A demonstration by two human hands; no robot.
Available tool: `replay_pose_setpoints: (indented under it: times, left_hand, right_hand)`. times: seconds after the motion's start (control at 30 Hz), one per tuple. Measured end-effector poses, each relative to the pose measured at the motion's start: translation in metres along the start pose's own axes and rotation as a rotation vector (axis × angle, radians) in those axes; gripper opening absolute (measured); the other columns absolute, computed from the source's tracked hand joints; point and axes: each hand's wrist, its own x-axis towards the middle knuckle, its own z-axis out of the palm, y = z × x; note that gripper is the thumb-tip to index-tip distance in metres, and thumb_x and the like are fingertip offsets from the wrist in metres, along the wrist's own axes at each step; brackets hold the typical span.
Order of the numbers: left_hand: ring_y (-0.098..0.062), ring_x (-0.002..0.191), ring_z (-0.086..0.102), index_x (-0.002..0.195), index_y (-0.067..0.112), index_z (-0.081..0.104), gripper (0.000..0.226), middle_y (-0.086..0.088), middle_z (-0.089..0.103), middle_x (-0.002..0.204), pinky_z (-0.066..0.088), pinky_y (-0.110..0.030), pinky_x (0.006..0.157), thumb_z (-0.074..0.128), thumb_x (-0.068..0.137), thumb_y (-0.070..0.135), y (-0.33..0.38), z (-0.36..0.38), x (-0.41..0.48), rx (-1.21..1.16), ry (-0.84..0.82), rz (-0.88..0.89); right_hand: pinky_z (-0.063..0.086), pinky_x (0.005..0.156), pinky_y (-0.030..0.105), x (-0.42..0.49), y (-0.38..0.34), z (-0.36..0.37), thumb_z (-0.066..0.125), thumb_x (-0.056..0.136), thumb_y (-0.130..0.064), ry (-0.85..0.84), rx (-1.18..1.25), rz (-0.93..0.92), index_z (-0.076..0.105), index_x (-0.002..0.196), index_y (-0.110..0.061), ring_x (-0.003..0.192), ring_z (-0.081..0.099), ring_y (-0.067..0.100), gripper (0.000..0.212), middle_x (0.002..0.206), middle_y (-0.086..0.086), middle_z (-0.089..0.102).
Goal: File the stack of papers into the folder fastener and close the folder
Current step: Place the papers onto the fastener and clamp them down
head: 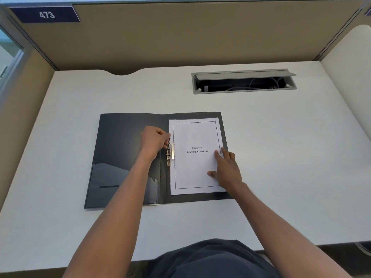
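A dark folder lies open on the white desk. On its right half rests a stack of white papers with "Chapter 6 Learning Experience" printed on the top sheet. A metal fastener sits at the papers' left edge, beside the spine. My left hand is curled at the top end of the fastener, its fingertips pinching the metal part. My right hand lies flat on the papers' right edge, fingers spread, pressing the stack down.
A grey cable tray with its lid raised is set into the desk at the back right. Beige partition walls enclose the desk on three sides. A sign reading 473 hangs at the upper left.
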Motion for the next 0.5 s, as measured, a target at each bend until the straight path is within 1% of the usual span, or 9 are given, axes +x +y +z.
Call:
replay_pose_setpoints:
  times: [0.07,0.13,0.2,0.27,0.33,0.37,0.5]
  left_hand:
    - [-0.017,0.057,0.067,0.071,0.005,0.075,0.016,-0.014,0.075,0.075,0.062,-0.027,0.060,0.078,0.087,0.007,-0.004,-0.002,-0.008,-0.021,-0.008,-0.022]
    - [-0.017,0.058,0.067,0.075,0.001,0.077,0.011,-0.014,0.075,0.078,0.059,-0.023,0.056,0.078,0.086,0.002,-0.008,-0.003,-0.016,-0.058,-0.008,-0.039]
    - [-0.018,0.062,0.070,0.078,0.000,0.078,0.007,-0.014,0.076,0.081,0.062,-0.027,0.062,0.078,0.085,0.001,-0.015,-0.002,-0.022,-0.076,-0.003,-0.068]
    - [-0.019,0.063,0.072,0.078,0.003,0.078,0.007,-0.014,0.077,0.082,0.066,-0.035,0.070,0.079,0.085,0.002,-0.023,-0.002,-0.027,-0.084,0.004,-0.099]
    - [-0.021,0.064,0.073,0.077,0.004,0.078,0.008,-0.014,0.078,0.080,0.066,-0.042,0.074,0.079,0.084,0.000,-0.032,0.000,-0.030,-0.107,0.003,-0.117]
    - [-0.021,0.064,0.074,0.077,0.004,0.078,0.008,-0.014,0.078,0.080,0.066,-0.043,0.075,0.079,0.084,0.000,-0.036,0.001,-0.032,-0.119,0.005,-0.121]
    - [-0.021,0.067,0.074,0.081,0.005,0.077,0.006,-0.013,0.077,0.082,0.066,-0.041,0.076,0.080,0.086,0.004,-0.043,0.001,-0.041,-0.141,0.027,-0.131]
  right_hand:
    - [0.037,0.115,0.037,0.000,0.000,0.000,0.073,0.089,-0.039,-0.002,-0.004,-0.001,0.026,0.157,-0.014,0.149,0.017,0.028,0.086,0.167,0.006,0.014]
    - [0.037,0.114,0.038,0.000,-0.001,-0.001,0.073,0.089,-0.039,-0.004,-0.005,0.000,0.026,0.156,-0.014,0.149,0.017,0.028,0.086,0.166,0.007,0.014]
    - [0.037,0.115,0.037,0.000,-0.001,-0.001,0.073,0.089,-0.039,-0.006,-0.011,-0.002,0.026,0.156,-0.013,0.149,0.017,0.029,0.086,0.166,0.008,0.014]
    - [0.037,0.114,0.037,0.000,-0.001,-0.001,0.073,0.089,-0.039,-0.007,-0.016,-0.001,0.026,0.156,-0.013,0.148,0.018,0.029,0.086,0.166,0.008,0.015]
    - [0.037,0.114,0.037,0.000,-0.001,-0.001,0.073,0.089,-0.039,-0.006,-0.013,0.000,0.027,0.156,-0.013,0.148,0.019,0.030,0.086,0.166,0.008,0.015]
    - [0.038,0.114,0.037,0.000,-0.001,-0.001,0.074,0.088,-0.039,-0.003,-0.012,0.000,0.027,0.156,-0.013,0.148,0.019,0.030,0.086,0.166,0.009,0.015]
    - [0.038,0.114,0.037,0.000,-0.001,-0.001,0.074,0.088,-0.038,0.003,-0.003,-0.003,0.028,0.156,-0.012,0.148,0.019,0.030,0.086,0.166,0.009,0.015]
